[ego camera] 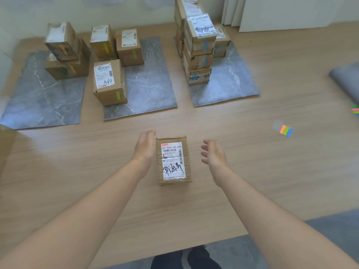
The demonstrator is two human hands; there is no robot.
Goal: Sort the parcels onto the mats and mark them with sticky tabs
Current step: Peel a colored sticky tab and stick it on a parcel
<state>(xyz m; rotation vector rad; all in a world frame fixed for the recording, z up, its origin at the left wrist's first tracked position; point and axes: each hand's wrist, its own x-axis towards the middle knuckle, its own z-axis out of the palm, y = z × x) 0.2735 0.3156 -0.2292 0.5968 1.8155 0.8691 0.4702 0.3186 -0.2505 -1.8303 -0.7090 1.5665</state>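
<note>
Box (172, 160) is touched at 9 o'clock by straight-fingered left hand (145, 146); right hand (212, 154) is held apart at 3 o'clock, fingers loosely curled

The near parcel (172, 160) is labelled "642 H431-00 049"; the front parcel (108, 82) on the middle mat (149, 90), "A68".

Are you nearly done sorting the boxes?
Nearly. Tabbed cardboard parcels sit on three grey marbled mats. One brown labelled box lies on the wooden surface between the left hand and right hand. It needs a mat and a tab from the coloured sticky strip.
</note>
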